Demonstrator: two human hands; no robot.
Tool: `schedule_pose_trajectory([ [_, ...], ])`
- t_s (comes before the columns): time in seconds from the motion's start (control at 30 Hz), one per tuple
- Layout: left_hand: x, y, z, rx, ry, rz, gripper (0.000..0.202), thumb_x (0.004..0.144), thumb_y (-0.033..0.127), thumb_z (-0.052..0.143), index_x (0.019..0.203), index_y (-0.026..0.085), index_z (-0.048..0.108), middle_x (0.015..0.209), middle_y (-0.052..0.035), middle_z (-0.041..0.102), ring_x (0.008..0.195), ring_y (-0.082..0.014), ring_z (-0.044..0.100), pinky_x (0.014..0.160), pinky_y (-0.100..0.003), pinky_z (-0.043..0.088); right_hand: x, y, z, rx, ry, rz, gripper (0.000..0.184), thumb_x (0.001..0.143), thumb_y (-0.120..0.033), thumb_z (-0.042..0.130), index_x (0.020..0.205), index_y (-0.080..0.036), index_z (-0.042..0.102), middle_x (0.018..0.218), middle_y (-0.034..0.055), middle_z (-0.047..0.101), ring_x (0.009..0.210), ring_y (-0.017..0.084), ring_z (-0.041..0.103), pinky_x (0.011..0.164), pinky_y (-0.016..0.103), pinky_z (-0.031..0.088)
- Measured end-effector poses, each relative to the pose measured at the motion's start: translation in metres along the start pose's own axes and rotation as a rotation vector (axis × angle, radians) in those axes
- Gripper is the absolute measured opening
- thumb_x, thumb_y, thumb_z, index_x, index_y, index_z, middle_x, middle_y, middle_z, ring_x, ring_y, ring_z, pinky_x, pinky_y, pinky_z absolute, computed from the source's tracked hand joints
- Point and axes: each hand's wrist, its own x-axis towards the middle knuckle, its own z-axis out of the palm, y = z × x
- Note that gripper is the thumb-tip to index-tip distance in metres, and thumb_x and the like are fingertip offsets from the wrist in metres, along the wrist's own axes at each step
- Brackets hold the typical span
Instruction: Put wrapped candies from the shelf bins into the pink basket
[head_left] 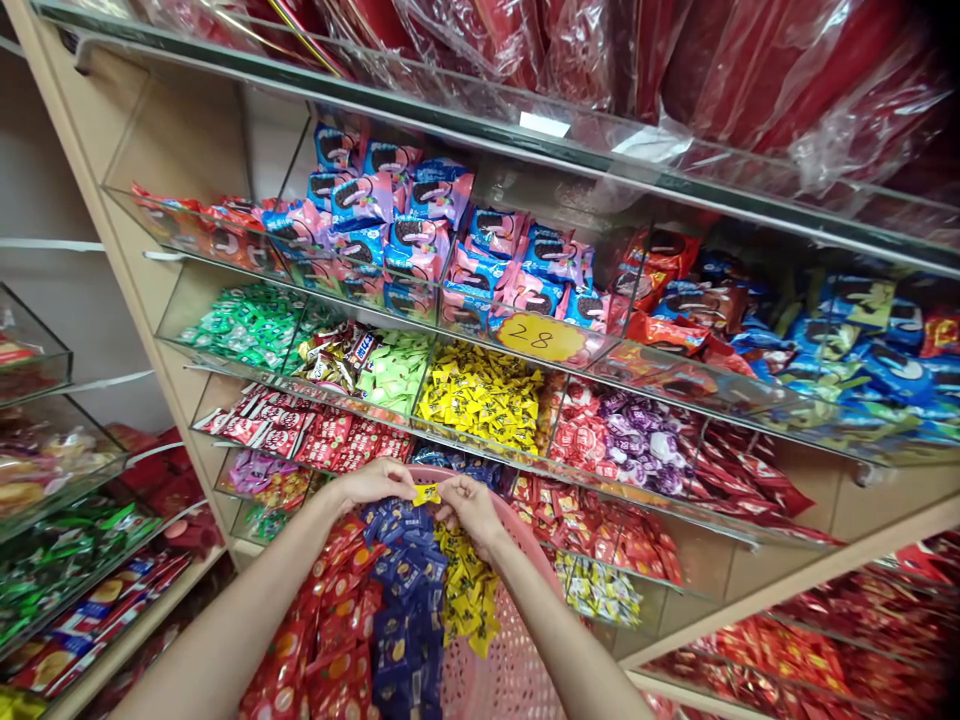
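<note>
Between my two hands is a small yellow wrapped candy [427,494], pinched at its ends. The fingers of my left hand [381,482] close on its left end, and those of my right hand [466,503] on its right end. Below them is a pink perforated basket [517,640]. Inside it, red packets [330,610] lie on the left, dark blue packets [405,590] in the middle, and yellow candies [469,590] to the right. Just beyond the basket, a shelf compartment holds a heap of similar yellow candies [480,395].
Glass-fronted shelves rise ahead, with a yellow "28" tag [541,338] on one edge. Around it lie blue-and-pink cookie packs [420,235], green candies [244,325] and purple candies [645,440]. Plastic-wrapped red items [600,50] fill the top shelf. Another rack [67,540] stands left.
</note>
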Motion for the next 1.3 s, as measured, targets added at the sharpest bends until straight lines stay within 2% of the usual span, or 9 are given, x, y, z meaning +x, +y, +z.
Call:
schedule_pose_trajectory([
  [0.17, 0.0, 0.001, 0.0, -0.002, -0.006, 0.0, 0.026, 0.057, 0.04, 0.062, 0.064, 0.016, 0.065, 0.073, -0.0002, 0.059, 0.071, -0.0133, 0.051, 0.067, -0.022, 0.037, -0.004, 0.0, -0.004, 0.0, -0.084, 0.091, 0.04, 0.06, -0.051, 0.061, 0.077, -0.015, 0.058, 0.074, 0.0025, 0.063, 0.046, 0.007, 0.053, 0.036, 0.015, 0.032],
  [0.43, 0.003, -0.002, 0.002, 0.068, 0.02, -0.037, 0.032, 0.057, 0.047, 0.061, 0.064, 0.016, 0.065, 0.076, 0.0008, 0.057, 0.073, -0.014, 0.05, 0.065, -0.021, 0.036, -0.004, 0.0, -0.003, 0.033, -0.04, 0.024, 0.036, 0.06, -0.048, 0.062, 0.07, -0.013, 0.059, 0.064, 0.0018, 0.062, 0.042, 0.005, 0.047, 0.038, 0.016, 0.032],
  [0.63, 0.005, -0.005, 0.002, 0.088, 0.031, -0.019, 0.03, 0.054, 0.045, 0.065, 0.058, 0.016, 0.064, 0.077, 0.0006, 0.054, 0.076, -0.0145, 0.05, 0.07, -0.021, 0.037, -0.004, 0.0, -0.001, 0.045, -0.028, 0.017, 0.035, 0.06, -0.046, 0.062, 0.07, -0.013, 0.06, 0.064, 0.0021, 0.062, 0.043, 0.006, 0.048, 0.038, 0.016, 0.032],
  [0.8, 0.003, -0.003, 0.001, 0.113, 0.023, -0.029, 0.028, 0.055, 0.044, 0.064, 0.061, 0.017, 0.065, 0.081, 0.0, 0.055, 0.079, -0.0152, 0.05, 0.071, -0.021, 0.037, -0.003, 0.002, -0.002, 0.015, -0.023, 0.0, 0.033, 0.061, -0.045, 0.062, 0.068, -0.013, 0.06, 0.064, 0.0026, 0.063, 0.042, 0.005, 0.047, 0.038, 0.016, 0.032],
  [0.97, 0.006, -0.003, 0.0, 0.154, -0.015, -0.033, 0.032, 0.056, 0.048, 0.062, 0.066, 0.019, 0.067, 0.076, 0.0006, 0.059, 0.08, -0.0157, 0.051, 0.071, -0.02, 0.036, -0.001, -0.004, -0.007, -0.041, 0.011, -0.037, 0.032, 0.061, -0.045, 0.061, 0.067, -0.014, 0.059, 0.059, 0.0013, 0.061, 0.04, 0.006, 0.047, 0.037, 0.017, 0.033],
  [1.1, 0.007, -0.003, 0.0, 0.158, -0.018, -0.053, 0.038, 0.06, 0.053, 0.058, 0.071, 0.018, 0.068, 0.075, 0.0001, 0.061, 0.078, -0.0155, 0.052, 0.069, -0.02, 0.036, -0.01, -0.019, -0.025, -0.21, 0.034, -0.093, 0.03, 0.065, -0.045, 0.058, 0.067, -0.016, 0.057, 0.055, 0.0003, 0.059, 0.04, 0.009, 0.048, 0.037, 0.019, 0.033],
  [1.2, 0.007, -0.004, 0.0, 0.169, -0.017, -0.055, 0.039, 0.06, 0.054, 0.058, 0.071, 0.018, 0.067, 0.073, -0.0005, 0.061, 0.077, -0.0159, 0.052, 0.068, -0.02, 0.036, -0.026, -0.027, -0.044, -0.49, 0.036, -0.229, 0.027, 0.073, -0.043, 0.05, 0.069, -0.018, 0.058, 0.048, -0.001, 0.056, 0.041, 0.011, 0.049, 0.042, 0.021, 0.034],
  [1.3, 0.007, -0.006, -0.001, 0.138, -0.035, -0.058, 0.039, 0.06, 0.055, 0.057, 0.071, 0.018, 0.067, 0.072, -0.0009, 0.061, 0.075, -0.0161, 0.052, 0.066, -0.02, 0.036, -0.045, -0.027, -0.061, -0.803, 0.052, -0.376, 0.025, 0.079, -0.037, 0.044, 0.071, -0.019, 0.059, 0.055, 0.0007, 0.06, 0.049, 0.013, 0.053, 0.051, 0.022, 0.036],
])
